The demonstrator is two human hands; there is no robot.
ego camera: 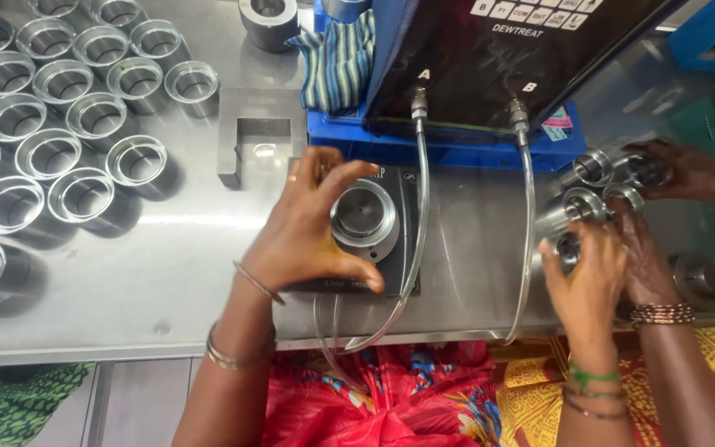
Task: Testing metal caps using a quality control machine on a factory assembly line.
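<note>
My left hand (308,228) curls its fingers (349,175) around the round metal part (363,213) seated on the dark fixture (403,240) near the bench's (167,273) front edge; my right hand (587,277) grips a steel ring (567,248) toward the right edge.

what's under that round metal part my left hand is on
A dark square fixture block sits under the round metal part on the steel table. Your left hand covers its left edge.
</note>
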